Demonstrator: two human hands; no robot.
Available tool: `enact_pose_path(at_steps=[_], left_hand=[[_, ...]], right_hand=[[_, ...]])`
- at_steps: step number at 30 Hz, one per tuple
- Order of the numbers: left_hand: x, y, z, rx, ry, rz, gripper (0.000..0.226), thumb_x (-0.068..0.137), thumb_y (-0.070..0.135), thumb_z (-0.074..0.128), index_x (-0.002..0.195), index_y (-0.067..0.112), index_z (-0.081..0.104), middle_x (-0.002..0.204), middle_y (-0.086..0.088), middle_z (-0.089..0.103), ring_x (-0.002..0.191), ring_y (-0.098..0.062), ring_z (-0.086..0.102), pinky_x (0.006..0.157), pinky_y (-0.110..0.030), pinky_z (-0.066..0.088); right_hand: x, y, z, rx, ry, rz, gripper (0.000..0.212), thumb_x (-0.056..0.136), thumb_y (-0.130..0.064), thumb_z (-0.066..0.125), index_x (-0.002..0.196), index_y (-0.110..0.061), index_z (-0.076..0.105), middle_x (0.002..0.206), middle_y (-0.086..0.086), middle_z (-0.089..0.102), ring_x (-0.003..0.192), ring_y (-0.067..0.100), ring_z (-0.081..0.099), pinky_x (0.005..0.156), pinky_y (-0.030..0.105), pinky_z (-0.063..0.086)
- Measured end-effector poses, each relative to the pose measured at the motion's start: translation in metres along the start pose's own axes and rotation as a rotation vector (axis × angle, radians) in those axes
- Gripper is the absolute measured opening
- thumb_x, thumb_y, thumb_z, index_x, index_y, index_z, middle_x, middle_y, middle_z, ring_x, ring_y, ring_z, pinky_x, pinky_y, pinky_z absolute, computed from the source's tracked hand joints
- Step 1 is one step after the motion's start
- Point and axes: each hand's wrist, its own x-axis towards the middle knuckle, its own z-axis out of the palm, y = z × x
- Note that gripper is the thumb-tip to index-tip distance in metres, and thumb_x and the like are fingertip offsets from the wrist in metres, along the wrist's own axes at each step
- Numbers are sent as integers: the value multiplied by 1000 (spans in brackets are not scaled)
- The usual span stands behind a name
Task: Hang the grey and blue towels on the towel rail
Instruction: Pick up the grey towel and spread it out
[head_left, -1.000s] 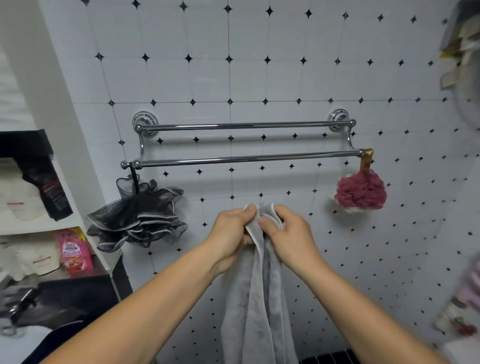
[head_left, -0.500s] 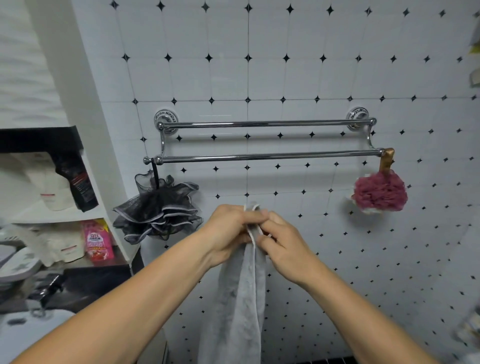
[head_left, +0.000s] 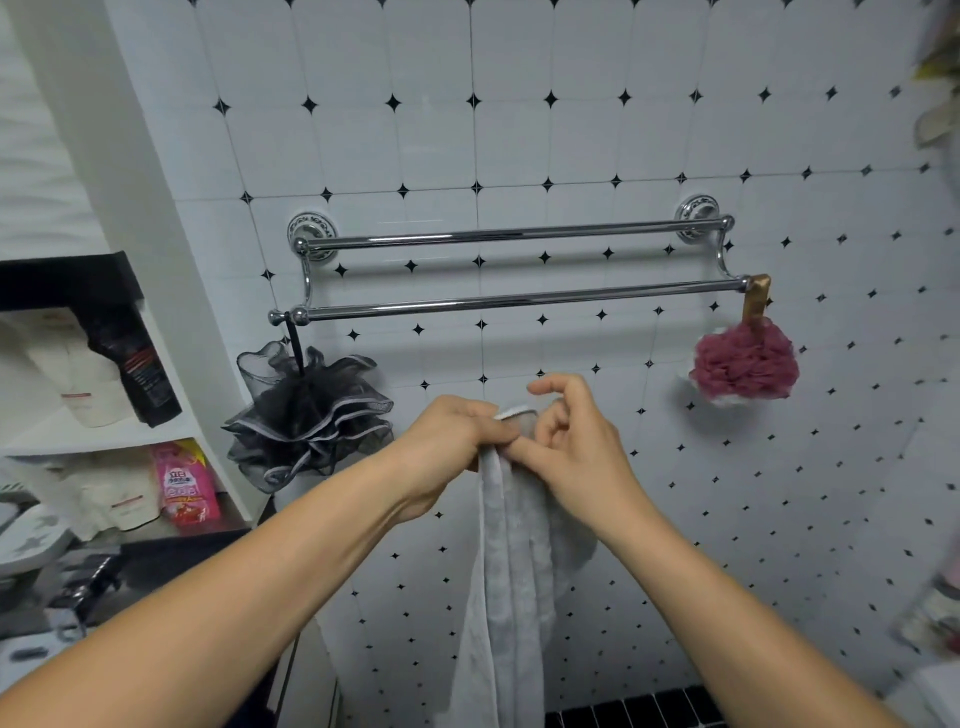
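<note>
A grey towel (head_left: 506, 571) hangs straight down in front of me, bunched at its top edge. My left hand (head_left: 447, 447) is closed around that top edge. My right hand (head_left: 576, 441) touches the towel beside it, index finger and thumb spread apart and the other fingers curled at the cloth. Both hands are below the chrome double towel rail (head_left: 519, 300) on the tiled wall; both bars are bare. No blue towel is in view.
A black mesh bath sponge (head_left: 309, 415) hangs from the rail's left end, a dark red one (head_left: 743, 364) from the right end. White shelves (head_left: 98, 431) at left hold pouches and a pink packet (head_left: 182, 483). A counter lies below them.
My right hand has loosened from its pinch on the towel's top, its index finger and thumb now lifted apart. The view has shifted slightly; the towel still hangs below the rail.
</note>
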Motion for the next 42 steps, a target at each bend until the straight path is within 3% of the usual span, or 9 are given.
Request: enact_pose_path(at_steps=[5,13,21,25,27,32,35,38,42], left_hand=[[6,5,-4,22,-65,-25,22,90,-3,55,78,5,73,66,-4,69,60,-12,65,56,-19,50],[19,9,-20,136,229,80,25,72,-14,74,74,11,73,64,-3,71,61,-15,66,61,-22,57],[29,23,-25,73,361,142,22,69,-15,75,74,5,69,64,-4,65,51,-8,61,48,-13,48],[36,28,-29,35,371,135,19,72,-12,74,78,6,70,69,-6,67,55,-10,65,53,-17,52],[40,29,-32,35,360,135,18,73,-10,73,78,7,71,72,-7,68,64,-17,67,60,-22,56],[45,33,-39,54,378,146,20,72,-7,75,74,13,74,71,-6,71,74,-25,66,83,-44,55],[47,36,-45,44,372,164,21,72,-7,74,71,14,74,62,3,72,60,-13,68,59,-23,54],[48,39,-53,53,400,179,19,72,-7,75,73,13,74,66,0,72,62,-13,68,61,-23,55],[51,37,-67,73,464,162,20,73,-6,76,71,14,72,71,-6,68,72,-25,63,71,-37,50]], right_hand=[[14,4,-17,-52,-76,-84,30,61,-44,81,84,-40,62,95,-13,53,84,-1,53,75,15,41],[-1,45,-40,182,-413,178,17,76,-9,80,75,-16,64,70,-2,59,67,10,53,63,24,44],[-67,97,-26,161,-833,448,19,76,-20,80,93,-16,73,88,5,74,84,12,69,86,23,51],[-100,111,-5,-36,-1056,499,44,82,-25,72,125,-26,64,77,-26,68,76,-12,61,78,5,41],[-107,112,6,-41,-1022,464,54,82,-23,72,134,-27,56,73,-20,59,65,-8,52,71,7,40],[-92,101,17,210,-369,306,30,78,-20,78,105,-21,66,88,-2,51,73,7,47,73,19,43],[-89,103,32,119,-549,263,33,81,-26,76,112,-17,65,112,-2,43,100,11,49,97,24,42],[-94,112,48,79,-676,306,37,84,-37,72,114,-15,69,128,-1,41,123,11,42,107,25,36],[-105,127,51,28,-701,383,32,87,-42,66,94,-11,71,104,4,60,95,14,58,90,26,48]])
